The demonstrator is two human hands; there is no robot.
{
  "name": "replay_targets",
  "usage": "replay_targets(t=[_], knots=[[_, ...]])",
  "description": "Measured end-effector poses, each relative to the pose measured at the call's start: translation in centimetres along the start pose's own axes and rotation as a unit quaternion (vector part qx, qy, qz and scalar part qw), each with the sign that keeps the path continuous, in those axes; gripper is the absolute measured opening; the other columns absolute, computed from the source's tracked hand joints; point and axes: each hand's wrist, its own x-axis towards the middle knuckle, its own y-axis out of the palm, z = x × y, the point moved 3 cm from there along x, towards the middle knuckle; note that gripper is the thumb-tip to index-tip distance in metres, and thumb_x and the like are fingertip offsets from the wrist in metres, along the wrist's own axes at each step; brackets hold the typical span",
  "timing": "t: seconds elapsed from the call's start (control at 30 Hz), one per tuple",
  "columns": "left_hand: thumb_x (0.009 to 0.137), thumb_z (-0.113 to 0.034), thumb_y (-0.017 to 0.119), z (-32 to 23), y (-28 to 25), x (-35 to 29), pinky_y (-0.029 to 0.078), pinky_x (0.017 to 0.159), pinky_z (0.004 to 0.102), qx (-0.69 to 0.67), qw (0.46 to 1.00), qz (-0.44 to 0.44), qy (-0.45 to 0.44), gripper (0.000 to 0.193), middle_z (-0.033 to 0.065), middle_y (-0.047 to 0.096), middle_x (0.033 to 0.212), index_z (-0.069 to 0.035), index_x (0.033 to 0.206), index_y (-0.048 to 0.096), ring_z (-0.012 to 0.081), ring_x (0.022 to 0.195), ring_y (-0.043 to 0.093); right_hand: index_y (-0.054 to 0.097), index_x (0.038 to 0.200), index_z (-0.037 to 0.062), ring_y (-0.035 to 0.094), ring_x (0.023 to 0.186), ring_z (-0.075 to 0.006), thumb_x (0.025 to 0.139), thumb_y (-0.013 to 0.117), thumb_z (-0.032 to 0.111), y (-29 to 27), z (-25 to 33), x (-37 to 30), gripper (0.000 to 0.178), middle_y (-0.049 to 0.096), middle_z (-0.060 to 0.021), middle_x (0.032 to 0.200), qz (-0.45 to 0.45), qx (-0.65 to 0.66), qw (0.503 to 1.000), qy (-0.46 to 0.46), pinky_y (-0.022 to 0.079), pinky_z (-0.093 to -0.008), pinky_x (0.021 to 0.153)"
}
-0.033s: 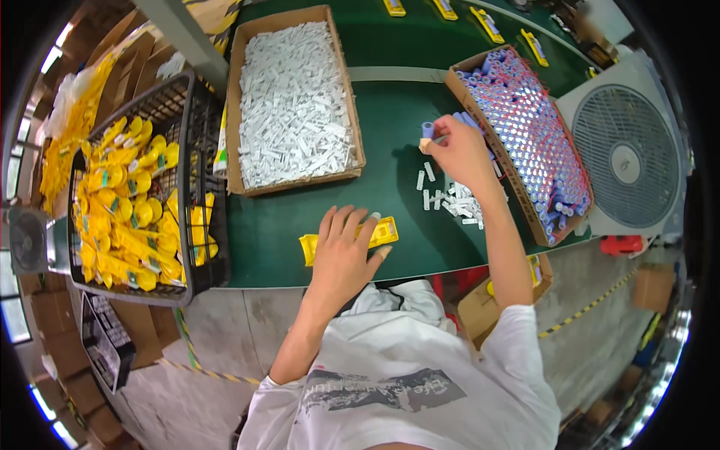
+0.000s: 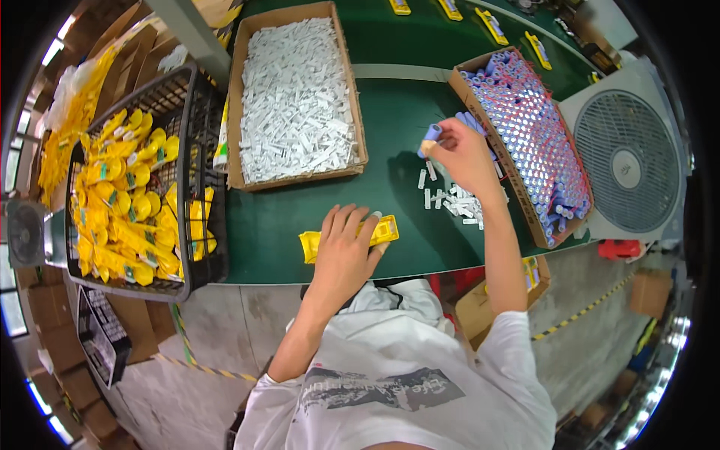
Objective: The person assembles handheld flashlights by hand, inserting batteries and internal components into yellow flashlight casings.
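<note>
My left hand (image 2: 343, 247) lies over a yellow plastic housing (image 2: 385, 230) near the table's front edge, its fingers closed across the middle and hiding that part. Farther right, my right hand (image 2: 466, 154) pinches a purple cylindrical battery cell (image 2: 433, 133) between thumb and fingertips, tilted and raised above the green tabletop. Beneath that hand lies a loose pile of small white pieces (image 2: 456, 204). A few more purple cells (image 2: 468, 120) rest behind its fingers, against the cardboard box.
Purple cells with red wires fill a cardboard box (image 2: 534, 216) at right, beside a fan (image 2: 626, 169). White pieces fill another cardboard box (image 2: 360, 124). At left stands a black crate (image 2: 196, 150) of yellow housings. More yellow housings (image 2: 491, 26) lie along the far green surface.
The cell in my right hand has tipped and shows more of its length. My left hand stays on the yellow housing. The whole view has shifted slightly.
</note>
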Motion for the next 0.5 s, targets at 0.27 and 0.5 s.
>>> replay_targets(t=[0.27,0.5], knots=[[0.085,-0.008,0.083,1.6,1.4,-1.2,0.053,0.098,0.0465,-0.120,0.992,-0.025,-0.015,0.029,0.0160,0.069,0.119,0.002,0.108,0.068,0.0371,0.116,0.064,0.058,0.116,0.0029,0.077,0.098,-0.0234,0.086,0.081,-0.008,4.8,-5.2,-9.9,0.039,0.076,-0.0146,0.108,0.072,0.544,0.836,-0.006,0.062,-0.0338,0.087],[0.086,0.003,0.074,1.7,0.6,-0.5,0.054,0.098,0.0470,-0.191,0.980,-0.006,-0.060,0.026,0.0170,0.069,0.119,0.004,0.111,0.069,0.0398,0.115,0.064,0.068,0.106,0.0012,0.072,0.112,-0.0261,0.084,0.085,0.001,8.9,-2.6,-10.7,0.028,0.077,-0.0130,0.109,0.090,0.249,0.955,-0.133,0.057,-0.0385,0.098]])
